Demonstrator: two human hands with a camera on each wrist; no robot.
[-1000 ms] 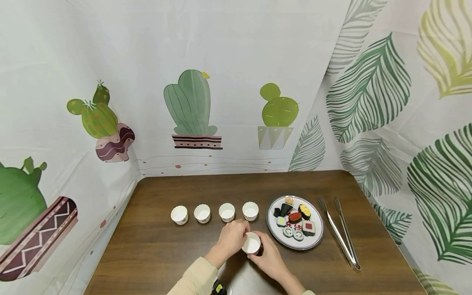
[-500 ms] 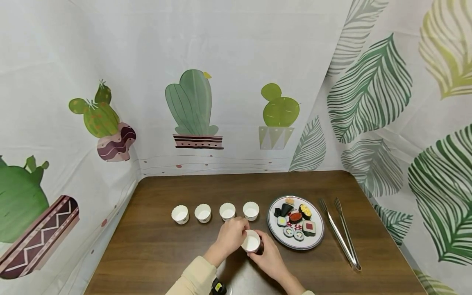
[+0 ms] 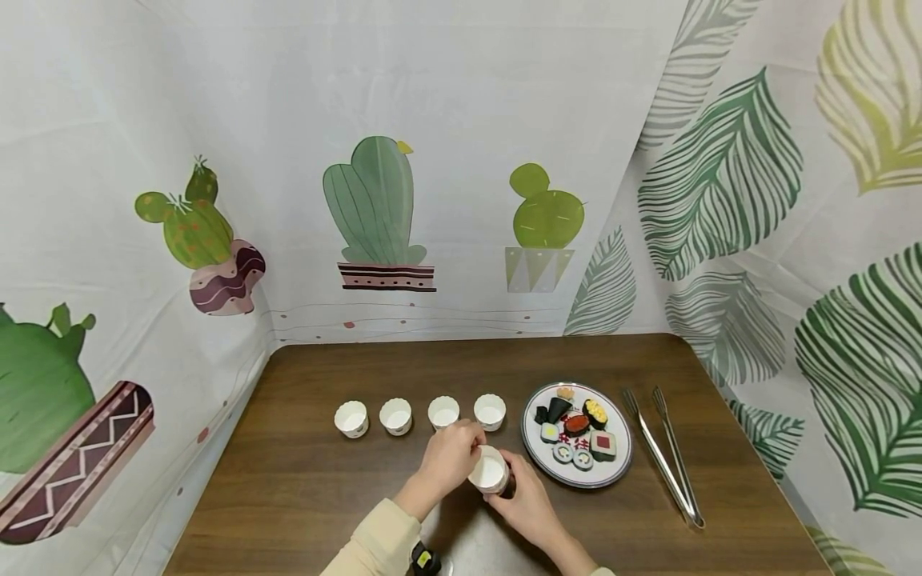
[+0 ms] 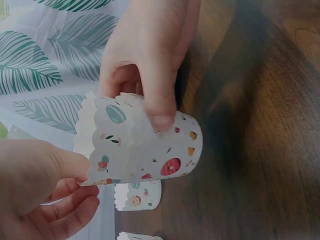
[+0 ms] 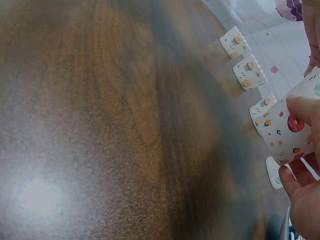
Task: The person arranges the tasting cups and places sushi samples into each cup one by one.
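At lower centre of the head frame, a paper cup (image 3: 490, 470) sat between left hand (image 3: 452, 458), fingers pinching its rim (image 4: 97, 142), and right hand (image 3: 527, 498), fingers clamped round its side; too hard a squeeze likely risked creasing it.

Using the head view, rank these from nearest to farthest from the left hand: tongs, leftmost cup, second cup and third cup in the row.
1. Third cup: just beyond the left hand.
2. Second cup: beyond and to the left.
3. Leftmost cup: farther left, at the row's end.
4. Tongs: far right, past the plate.
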